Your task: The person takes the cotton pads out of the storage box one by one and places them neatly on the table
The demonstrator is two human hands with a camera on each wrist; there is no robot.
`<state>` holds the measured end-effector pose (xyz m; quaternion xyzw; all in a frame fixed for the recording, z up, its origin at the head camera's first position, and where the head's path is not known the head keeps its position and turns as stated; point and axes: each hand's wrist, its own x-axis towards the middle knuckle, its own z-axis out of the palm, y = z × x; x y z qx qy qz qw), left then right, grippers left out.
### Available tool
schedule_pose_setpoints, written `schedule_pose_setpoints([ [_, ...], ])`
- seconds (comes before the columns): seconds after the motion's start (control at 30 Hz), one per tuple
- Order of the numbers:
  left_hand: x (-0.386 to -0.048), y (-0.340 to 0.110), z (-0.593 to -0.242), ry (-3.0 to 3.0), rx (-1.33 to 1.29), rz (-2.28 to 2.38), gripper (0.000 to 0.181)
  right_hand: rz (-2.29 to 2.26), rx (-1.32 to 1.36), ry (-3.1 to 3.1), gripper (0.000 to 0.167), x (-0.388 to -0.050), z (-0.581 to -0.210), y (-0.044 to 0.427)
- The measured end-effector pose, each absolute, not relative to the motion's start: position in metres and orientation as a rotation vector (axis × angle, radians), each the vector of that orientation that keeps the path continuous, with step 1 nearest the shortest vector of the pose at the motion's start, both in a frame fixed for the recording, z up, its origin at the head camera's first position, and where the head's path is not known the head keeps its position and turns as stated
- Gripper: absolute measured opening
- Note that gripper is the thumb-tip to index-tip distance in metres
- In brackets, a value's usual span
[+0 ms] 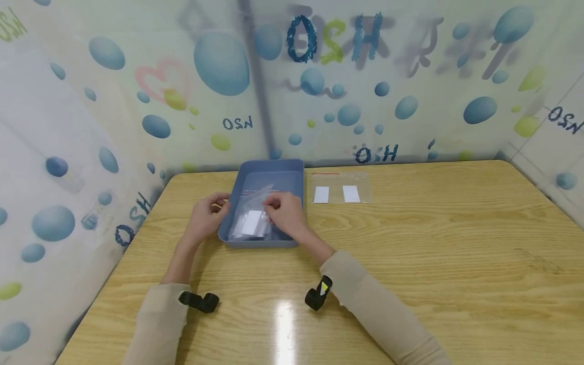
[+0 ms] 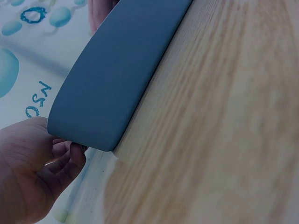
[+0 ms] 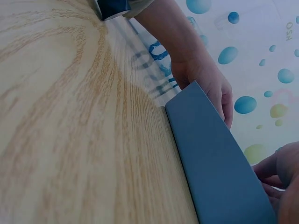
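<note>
While your right hand [image 1: 287,210] pinches the bag [image 1: 252,220], your left hand [image 1: 207,218] touches the tray's [image 1: 274,175] left edge.
The bag lies toward the tray's near left corner, between your hands; your right grip on it is narrow, your left fingers bend loosely. Near the table's [image 1: 433,253] far edge, just right of the tray, lies a second bag [image 1: 336,190].

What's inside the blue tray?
Clear plastic bagging around white pieces, partly behind the right hand. Whatever lies beneath the bagging is covered; bag count unclear.
</note>
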<state>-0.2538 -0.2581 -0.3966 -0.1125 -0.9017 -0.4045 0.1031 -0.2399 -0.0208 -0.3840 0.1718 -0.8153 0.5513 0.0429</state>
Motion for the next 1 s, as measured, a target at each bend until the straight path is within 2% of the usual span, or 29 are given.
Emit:
schedule_pose_setpoints([
  [1.0, -0.256, -0.259, -0.397, -2.661, -0.337, -1.210, 0.028, 1.935, 0.432, -2.370, 0.014, -0.244, -0.365, 0.003],
])
